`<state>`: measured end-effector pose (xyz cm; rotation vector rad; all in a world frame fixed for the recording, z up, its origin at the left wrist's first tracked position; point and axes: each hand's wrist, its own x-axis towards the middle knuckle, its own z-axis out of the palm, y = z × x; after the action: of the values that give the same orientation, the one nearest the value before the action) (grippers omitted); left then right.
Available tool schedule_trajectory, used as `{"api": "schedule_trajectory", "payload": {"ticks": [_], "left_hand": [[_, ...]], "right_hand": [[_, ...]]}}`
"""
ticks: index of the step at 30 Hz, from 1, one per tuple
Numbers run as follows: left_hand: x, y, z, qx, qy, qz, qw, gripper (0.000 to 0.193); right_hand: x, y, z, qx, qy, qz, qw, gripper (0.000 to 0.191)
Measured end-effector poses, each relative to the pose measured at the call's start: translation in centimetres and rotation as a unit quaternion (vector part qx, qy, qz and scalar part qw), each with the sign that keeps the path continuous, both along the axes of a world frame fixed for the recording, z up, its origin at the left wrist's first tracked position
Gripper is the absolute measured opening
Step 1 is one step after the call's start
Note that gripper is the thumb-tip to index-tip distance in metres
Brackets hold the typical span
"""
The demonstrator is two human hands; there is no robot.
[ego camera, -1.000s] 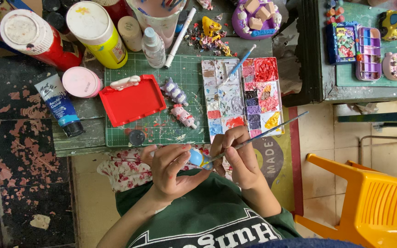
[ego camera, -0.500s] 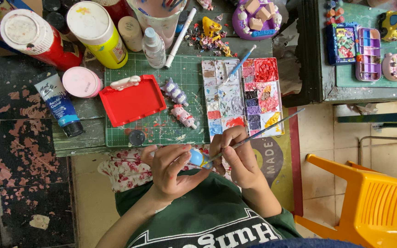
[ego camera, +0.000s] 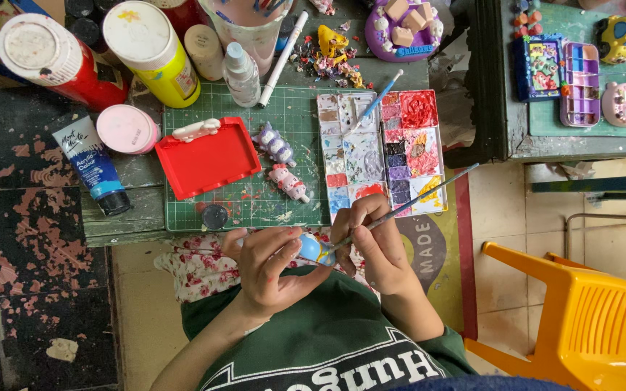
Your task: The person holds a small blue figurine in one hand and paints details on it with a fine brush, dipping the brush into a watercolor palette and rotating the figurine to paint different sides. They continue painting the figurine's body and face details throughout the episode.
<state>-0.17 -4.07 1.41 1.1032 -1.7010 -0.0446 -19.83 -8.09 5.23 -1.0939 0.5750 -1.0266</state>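
Brush (ego camera: 400, 210) pinched in right hand (ego camera: 371, 242), blue figure (ego camera: 311, 248) in left hand (ego camera: 269, 271) grip at frame centre; likely smearing if turned carelessly.

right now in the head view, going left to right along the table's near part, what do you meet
blue paint tube → pink lid → red tray → two small figurines → paint palette

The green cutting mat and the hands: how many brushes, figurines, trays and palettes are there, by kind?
Paintbrushes: 2, one in the right hand, one on the palette
Small painted figurines: 3, two on the mat, a blue one in the left hand
Red tray: 1
Paint palette: 1
Total: 7
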Motion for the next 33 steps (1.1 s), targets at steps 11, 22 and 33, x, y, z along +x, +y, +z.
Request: {"api": "schedule_trajectory", "payload": {"ticks": [11,22,33], "left_hand": [[-0.07,0.05,0.13,-0.002,-0.001,0.001,1.000,0.089],[-0.24,-0.11,-0.11,-0.011,0.018,-0.006,1.000,0.087],[0.18,0.20,-0.18,0.010,0.011,-0.007,1.000,0.087]], "right_hand": [[-0.02,-0.06,0.22,0.020,-0.015,-0.001,1.000,0.014],[0.37,-0.25,0.68,0.047,-0.016,-0.010,0.999,0.014],[0.32,0.30,0.29,0.005,-0.031,-0.048,0.998,0.017]]}}
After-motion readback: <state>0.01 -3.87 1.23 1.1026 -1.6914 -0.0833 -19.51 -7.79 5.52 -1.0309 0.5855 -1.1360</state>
